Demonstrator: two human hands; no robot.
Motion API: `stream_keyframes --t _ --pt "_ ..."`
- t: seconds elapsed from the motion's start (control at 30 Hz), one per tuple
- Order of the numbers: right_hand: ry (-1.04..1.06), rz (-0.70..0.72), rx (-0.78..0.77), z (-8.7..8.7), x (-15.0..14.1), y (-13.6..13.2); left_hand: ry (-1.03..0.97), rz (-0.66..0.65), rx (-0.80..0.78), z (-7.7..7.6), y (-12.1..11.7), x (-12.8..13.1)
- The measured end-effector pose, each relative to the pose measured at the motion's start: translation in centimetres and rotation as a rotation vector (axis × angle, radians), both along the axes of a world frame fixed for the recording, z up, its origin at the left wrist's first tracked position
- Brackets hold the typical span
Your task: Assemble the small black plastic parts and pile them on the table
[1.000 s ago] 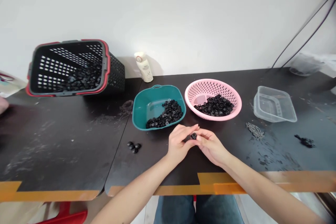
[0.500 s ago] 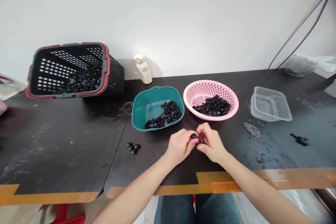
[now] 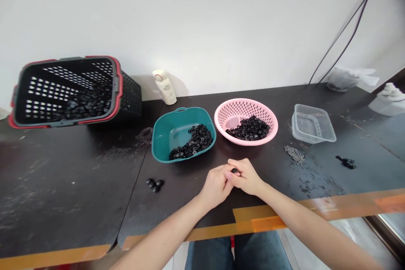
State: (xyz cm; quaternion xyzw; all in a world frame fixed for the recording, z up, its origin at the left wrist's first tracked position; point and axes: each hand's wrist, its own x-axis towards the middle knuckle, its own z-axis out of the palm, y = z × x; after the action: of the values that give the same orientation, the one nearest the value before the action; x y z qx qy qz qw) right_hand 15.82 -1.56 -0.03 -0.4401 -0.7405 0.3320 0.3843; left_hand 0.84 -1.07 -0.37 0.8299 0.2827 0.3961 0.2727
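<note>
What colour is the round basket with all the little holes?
The round basket is pink; it shows best in the head view.

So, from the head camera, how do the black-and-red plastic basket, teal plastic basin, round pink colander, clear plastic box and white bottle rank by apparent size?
1. Basket
2. Basin and colander: too alike to rank
3. Clear box
4. Bottle

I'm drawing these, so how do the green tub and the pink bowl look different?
The green tub is squarish; the pink bowl is round. The tub's walls look solid, while the bowl's are full of holes. Both are open on top and hold small black pieces.
</note>
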Motion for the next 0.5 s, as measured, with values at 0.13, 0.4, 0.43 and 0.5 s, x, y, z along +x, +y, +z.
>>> stream_keyframes --t 0.13,0.4,0.43,0.5 --pt "0.007 0.016 -0.006 -0.32 0.05 0.25 -0.001 0.025 -0.006 -0.48 0.46 -0.04" --pt "-0.015 -0.110 0.161 -0.48 0.34 0.41 -0.095 0.076 -0.194 -0.17 0.71 -0.22" --pt "-0.011 -0.124 0.195 -0.41 0.36 0.38 -0.106 0.087 -0.222 -0.14 0.63 -0.20" --pt "0.002 -0.112 0.275 -0.30 0.37 0.34 -0.117 0.106 -0.272 -0.20 0.49 -0.09"
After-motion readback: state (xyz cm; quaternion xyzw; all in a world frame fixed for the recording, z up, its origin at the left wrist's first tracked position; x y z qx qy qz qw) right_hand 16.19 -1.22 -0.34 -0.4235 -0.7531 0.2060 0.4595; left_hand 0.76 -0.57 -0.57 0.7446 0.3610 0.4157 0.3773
